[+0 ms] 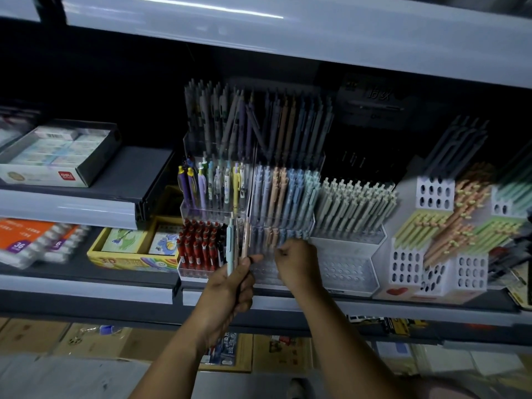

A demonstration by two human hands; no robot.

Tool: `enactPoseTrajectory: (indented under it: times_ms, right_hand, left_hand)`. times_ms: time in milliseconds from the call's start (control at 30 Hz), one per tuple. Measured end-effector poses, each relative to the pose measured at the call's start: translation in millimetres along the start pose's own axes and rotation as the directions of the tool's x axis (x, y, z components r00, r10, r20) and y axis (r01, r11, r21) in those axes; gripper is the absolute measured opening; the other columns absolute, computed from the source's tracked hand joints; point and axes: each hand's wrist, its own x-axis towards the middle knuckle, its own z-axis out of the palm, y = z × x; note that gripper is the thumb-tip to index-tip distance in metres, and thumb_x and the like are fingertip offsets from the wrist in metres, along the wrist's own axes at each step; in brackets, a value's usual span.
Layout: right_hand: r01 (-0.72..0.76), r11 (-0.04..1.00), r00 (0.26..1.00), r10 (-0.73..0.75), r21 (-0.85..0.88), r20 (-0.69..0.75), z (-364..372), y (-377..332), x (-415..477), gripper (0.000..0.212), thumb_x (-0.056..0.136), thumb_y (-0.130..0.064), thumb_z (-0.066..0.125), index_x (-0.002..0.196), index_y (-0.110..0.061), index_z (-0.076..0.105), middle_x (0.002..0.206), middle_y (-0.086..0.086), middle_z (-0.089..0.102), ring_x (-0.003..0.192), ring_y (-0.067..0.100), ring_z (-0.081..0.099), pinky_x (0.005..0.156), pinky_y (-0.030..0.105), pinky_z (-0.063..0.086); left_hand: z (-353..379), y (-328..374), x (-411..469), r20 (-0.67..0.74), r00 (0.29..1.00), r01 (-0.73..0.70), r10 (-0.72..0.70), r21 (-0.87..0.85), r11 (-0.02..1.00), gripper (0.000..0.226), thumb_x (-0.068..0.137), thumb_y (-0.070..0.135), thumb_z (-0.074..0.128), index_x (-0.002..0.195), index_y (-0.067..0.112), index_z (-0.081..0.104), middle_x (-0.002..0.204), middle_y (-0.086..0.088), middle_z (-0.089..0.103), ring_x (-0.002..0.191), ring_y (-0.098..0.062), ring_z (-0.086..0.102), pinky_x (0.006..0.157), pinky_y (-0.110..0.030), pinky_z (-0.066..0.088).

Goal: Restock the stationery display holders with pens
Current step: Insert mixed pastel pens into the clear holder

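At clear tiered holder (pixel 264 273) | left hand (pixel 230 287) grips spare pens (pixel 230 244) by lower barrels | right hand (pixel 296 263) curled, hold unclear | pens light, stiff, slick: pinch mid-barrel

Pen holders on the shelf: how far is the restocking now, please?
Done: the middle tier of the clear holder looks full. In hand: the left hand grips a few spare pens; the right hand is at the lowest tier, blur hides whether it holds one. Left: empty holes in that tier's front rows, and in the white holder beside it.
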Motion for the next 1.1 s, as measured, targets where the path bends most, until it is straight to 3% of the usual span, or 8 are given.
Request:
enactPoseTrajectory:
  times_ms: [100, 233, 433, 500, 600, 800, 933, 1100]
  right_hand:
    - [0.054, 0.975, 0.993, -0.076, 0.217, 0.094, -13, -18, -7, 0.027, 0.098, -0.022, 0.065, 0.075, -0.008, 0.069, 0.058, 0.002, 0.064, 0.052, 0.011, 0.059, 0.056, 0.027, 0.048]
    - [-0.009, 0.86, 0.982, -0.089, 0.51, 0.167, -30, -39, -18, 0.03, 0.1, -0.035, 0.065, 0.084, -0.011, 0.074, 0.053, -0.004, 0.06, 0.048, 0.013, 0.053, 0.049, 0.021, 0.041]
    - [-0.061, 0.799, 0.946, -0.146, 0.598, 0.291, -42, -49, -23, 0.007, 0.096, -0.018, 0.071, 0.096, -0.015, 0.078, 0.078, -0.004, 0.075, 0.069, 0.008, 0.068, 0.052, 0.011, 0.042]
    - [-0.054, 0.808, 0.946, -0.147, 0.587, 0.289, -43, -48, -23, 0.009, 0.096, -0.016, 0.07, 0.092, -0.014, 0.077, 0.068, -0.01, 0.071, 0.061, 0.001, 0.064, 0.052, 0.011, 0.042]
    - [-0.033, 0.819, 0.967, -0.119, 0.573, 0.226, -43, -44, -21, 0.018, 0.099, -0.019, 0.066, 0.087, -0.008, 0.076, 0.051, -0.012, 0.056, 0.047, 0.002, 0.048, 0.049, 0.018, 0.038]
    - [-0.022, 0.739, 1.0, 0.013, 0.673, 0.02, -51, -26, -10, 0.017, 0.099, -0.022, 0.066, 0.089, -0.013, 0.076, 0.07, 0.017, 0.066, 0.049, 0.017, 0.051, 0.046, 0.028, 0.042]
    - [-0.001, 0.723, 0.99, 0.1, 0.691, -0.104, -52, -12, -5, 0.016, 0.1, -0.018, 0.065, 0.091, -0.008, 0.075, 0.071, 0.008, 0.071, 0.048, 0.018, 0.054, 0.046, 0.03, 0.047]
    - [0.07, 0.852, 0.951, 0.1, 0.519, -0.292, -46, 2, -4, 0.011, 0.098, -0.017, 0.069, 0.088, -0.013, 0.074, 0.062, 0.003, 0.069, 0.046, 0.016, 0.061, 0.048, 0.035, 0.055]
  left_hand:
    - [1, -2, 1, 0.006, 1.0, 0.0, 0.0, 0.0, 1.0, 0.041, 0.096, 0.036, 0.058, 0.124, 0.009, 0.071, 0.076, -0.007, 0.017, 0.055, -0.013, 0.02, 0.047, -0.026, 0.016]
    - [2, -3, 1, 0.012, 1.0, 0.002, -0.003, 0.026, 1.0, 0.041, 0.1, 0.034, 0.055, 0.128, 0.005, 0.065, 0.069, -0.003, 0.025, 0.053, -0.013, 0.02, 0.047, -0.027, 0.015]
    - [3, -1, -2, 0.08, 0.997, 0.008, -0.013, 0.066, 0.998, 0.044, 0.098, 0.036, 0.057, 0.131, 0.009, 0.066, 0.069, -0.003, 0.027, 0.053, -0.013, 0.02, 0.044, -0.025, 0.017]
    - [2, -1, -2, 0.092, 0.996, 0.007, -0.013, 0.07, 0.998, 0.046, 0.096, 0.037, 0.058, 0.131, 0.009, 0.066, 0.069, -0.003, 0.03, 0.052, -0.012, 0.021, 0.044, -0.023, 0.019]
    - [0, -1, -2, 0.088, 0.996, 0.0, -0.007, 0.076, 0.997, 0.043, 0.099, 0.035, 0.056, 0.13, 0.009, 0.068, 0.069, -0.004, 0.035, 0.051, -0.011, 0.023, 0.042, -0.023, 0.022]
    - [-5, -1, -3, 0.023, 1.0, 0.009, -0.011, 0.104, 0.995, 0.025, 0.098, 0.035, 0.059, 0.094, 0.011, 0.057, 0.066, -0.002, 0.037, 0.051, -0.013, 0.024, 0.041, -0.023, 0.024]
    - [-8, -6, 0, -0.11, 0.994, 0.007, 0.01, 0.149, 0.989, 0.03, 0.109, 0.024, 0.048, 0.116, 0.003, 0.068, 0.065, -0.002, 0.026, 0.05, -0.014, 0.023, 0.042, -0.024, 0.023]
    - [-8, -4, 1, -0.14, 0.99, 0.016, 0.003, 0.129, 0.992, 0.033, 0.107, 0.031, 0.05, 0.12, 0.006, 0.068, 0.064, -0.001, 0.027, 0.048, -0.013, 0.022, 0.043, -0.024, 0.02]
